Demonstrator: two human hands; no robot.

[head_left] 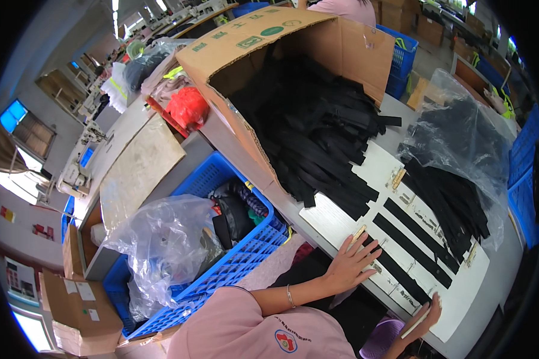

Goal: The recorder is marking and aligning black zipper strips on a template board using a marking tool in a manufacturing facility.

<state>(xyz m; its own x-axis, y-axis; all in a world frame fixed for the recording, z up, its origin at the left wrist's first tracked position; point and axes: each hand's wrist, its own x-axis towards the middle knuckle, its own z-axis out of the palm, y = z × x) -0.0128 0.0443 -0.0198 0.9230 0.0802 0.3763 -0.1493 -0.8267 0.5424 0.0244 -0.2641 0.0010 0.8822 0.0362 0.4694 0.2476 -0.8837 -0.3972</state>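
My left hand (348,264) lies flat with fingers spread on the near end of a black fabric strip (395,276) on a white board (461,287). Two more black strips (414,238) lie side by side on the board beyond it. My right hand (422,321) grips a slim pale stick-shaped tool (414,324) at the board's near edge. A large pile of black strips (317,134) spills from a tipped cardboard box (263,42) onto the table. Another bundle of black strips (449,203) lies half under a clear plastic bag (461,128).
A blue plastic crate (233,263) on my left holds dark items and a crumpled clear bag (161,239). Small metal clips (396,178) sit along the board. Blue crates (524,179) stand at right, cardboard boxes (78,311) at lower left, and a person in pink (347,9) behind the box.
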